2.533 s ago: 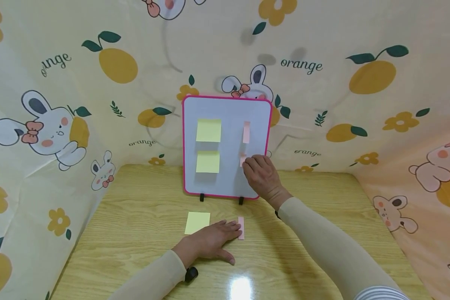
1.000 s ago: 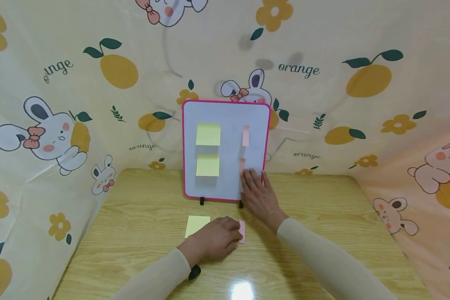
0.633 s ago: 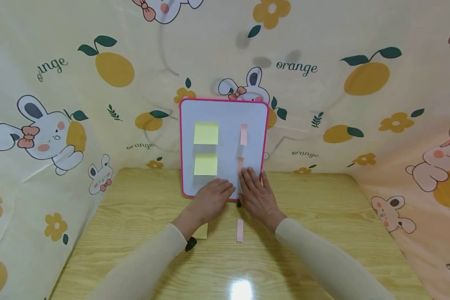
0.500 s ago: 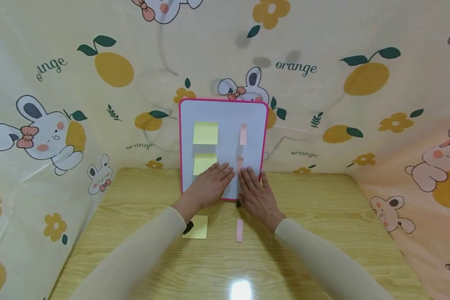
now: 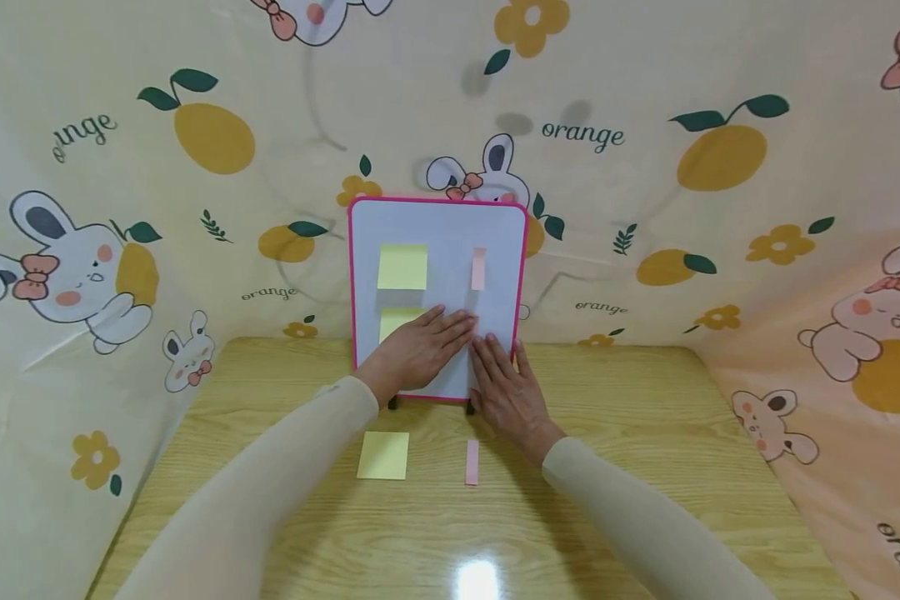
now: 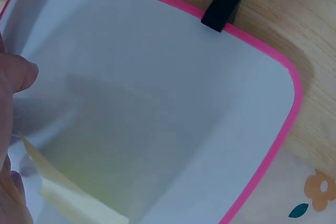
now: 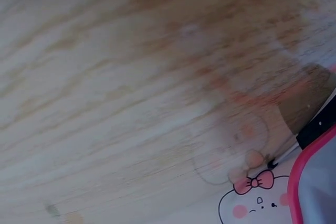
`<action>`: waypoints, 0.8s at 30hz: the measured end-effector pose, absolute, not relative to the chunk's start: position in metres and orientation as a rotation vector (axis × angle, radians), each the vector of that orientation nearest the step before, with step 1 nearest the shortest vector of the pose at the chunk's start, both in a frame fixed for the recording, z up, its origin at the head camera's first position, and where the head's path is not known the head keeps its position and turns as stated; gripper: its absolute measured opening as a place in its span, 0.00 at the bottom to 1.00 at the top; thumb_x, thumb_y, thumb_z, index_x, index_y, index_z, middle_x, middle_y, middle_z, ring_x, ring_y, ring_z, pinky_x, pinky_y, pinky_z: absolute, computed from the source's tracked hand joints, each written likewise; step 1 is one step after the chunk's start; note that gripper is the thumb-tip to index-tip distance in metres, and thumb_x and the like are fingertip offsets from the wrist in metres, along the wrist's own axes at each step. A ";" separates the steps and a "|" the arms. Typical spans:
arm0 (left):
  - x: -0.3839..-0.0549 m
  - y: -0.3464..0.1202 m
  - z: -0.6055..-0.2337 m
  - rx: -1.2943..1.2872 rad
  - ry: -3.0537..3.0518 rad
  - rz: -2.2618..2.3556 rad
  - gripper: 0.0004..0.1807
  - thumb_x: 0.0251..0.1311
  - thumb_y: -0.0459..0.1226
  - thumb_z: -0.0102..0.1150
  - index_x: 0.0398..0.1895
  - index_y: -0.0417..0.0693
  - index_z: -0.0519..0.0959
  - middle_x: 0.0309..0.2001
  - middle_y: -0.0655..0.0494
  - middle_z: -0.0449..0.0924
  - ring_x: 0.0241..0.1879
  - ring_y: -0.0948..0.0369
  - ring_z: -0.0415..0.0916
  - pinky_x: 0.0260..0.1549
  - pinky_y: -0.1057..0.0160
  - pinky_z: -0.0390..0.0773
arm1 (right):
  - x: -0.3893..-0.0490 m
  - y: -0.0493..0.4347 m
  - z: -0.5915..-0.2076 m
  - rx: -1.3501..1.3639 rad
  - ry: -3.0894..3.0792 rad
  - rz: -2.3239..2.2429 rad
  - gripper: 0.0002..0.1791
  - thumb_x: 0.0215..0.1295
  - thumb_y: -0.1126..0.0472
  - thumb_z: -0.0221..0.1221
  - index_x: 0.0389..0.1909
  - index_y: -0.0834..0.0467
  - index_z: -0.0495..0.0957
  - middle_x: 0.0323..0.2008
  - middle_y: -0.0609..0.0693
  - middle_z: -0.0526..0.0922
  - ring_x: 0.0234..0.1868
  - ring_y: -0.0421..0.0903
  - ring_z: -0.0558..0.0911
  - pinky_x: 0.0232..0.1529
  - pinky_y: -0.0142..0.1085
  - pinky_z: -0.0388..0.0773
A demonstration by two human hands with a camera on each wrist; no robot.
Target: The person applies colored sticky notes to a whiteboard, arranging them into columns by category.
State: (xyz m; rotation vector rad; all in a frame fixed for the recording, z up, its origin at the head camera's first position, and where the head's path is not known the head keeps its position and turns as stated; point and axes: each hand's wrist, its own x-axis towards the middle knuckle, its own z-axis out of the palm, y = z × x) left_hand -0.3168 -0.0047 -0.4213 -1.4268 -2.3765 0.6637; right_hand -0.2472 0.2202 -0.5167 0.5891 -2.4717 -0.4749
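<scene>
A whiteboard [image 5: 450, 221] with a pink rim stands upright on the table. My left hand [image 5: 426, 350] lies with straight fingers against its face, covering part of the lower yellow sticky note [image 5: 396, 322]. The lower pink sticky strip is hidden at those fingertips. My right hand [image 5: 512, 398] rests flat against the board's lower right part. Above the hands are another yellow note [image 5: 402, 267] and a narrow pink strip [image 5: 478, 268]. In the left wrist view, the left hand [image 6: 17, 77] is at the left edge, near a yellow note [image 6: 73, 198] curling off the board.
On the table before the board lie a yellow sticky note [image 5: 383, 456] and a pink strip [image 5: 472, 462]. Black feet [image 6: 223, 6] hold the board's lower edge. A printed cloth [image 5: 607, 200] hangs behind. The right wrist view shows wood grain and the board's corner [image 7: 320, 182].
My left hand has moved from the pink strip on the table up onto the board. My right hand, earlier curled at the lower pink strip, has straightened and moved lower on the board.
</scene>
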 end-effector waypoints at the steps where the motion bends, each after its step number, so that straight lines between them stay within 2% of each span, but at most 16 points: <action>1: -0.318 -0.005 -0.421 -1.430 -2.384 0.675 0.33 0.84 0.43 0.37 0.86 0.46 0.50 0.87 0.54 0.44 0.86 0.57 0.40 0.85 0.50 0.45 | -0.247 0.220 -0.516 0.590 -2.482 -0.478 0.42 0.76 0.43 0.53 0.82 0.62 0.59 0.84 0.56 0.57 0.85 0.54 0.55 0.82 0.60 0.55; 6: -0.321 -0.006 -0.418 -1.426 -2.418 0.715 0.34 0.85 0.43 0.37 0.87 0.46 0.46 0.87 0.55 0.40 0.86 0.57 0.37 0.85 0.51 0.41 | -0.246 0.220 -0.514 0.589 -2.536 -0.509 0.41 0.78 0.42 0.50 0.83 0.61 0.58 0.84 0.54 0.56 0.86 0.54 0.52 0.84 0.61 0.50; 11: -0.322 -0.007 -0.415 -1.421 -2.426 0.739 0.34 0.85 0.44 0.36 0.87 0.47 0.44 0.87 0.56 0.39 0.86 0.58 0.36 0.85 0.51 0.41 | -0.246 0.221 -0.513 0.575 -2.548 -0.520 0.41 0.79 0.41 0.50 0.83 0.60 0.57 0.84 0.54 0.56 0.86 0.54 0.51 0.83 0.62 0.51; 24: -0.321 -0.006 -0.414 -1.426 -2.441 0.715 0.35 0.85 0.44 0.38 0.87 0.46 0.45 0.87 0.55 0.39 0.86 0.57 0.38 0.85 0.51 0.42 | -0.246 0.219 -0.520 0.476 -2.587 -0.470 0.45 0.78 0.37 0.47 0.85 0.58 0.50 0.86 0.55 0.45 0.87 0.56 0.44 0.83 0.64 0.45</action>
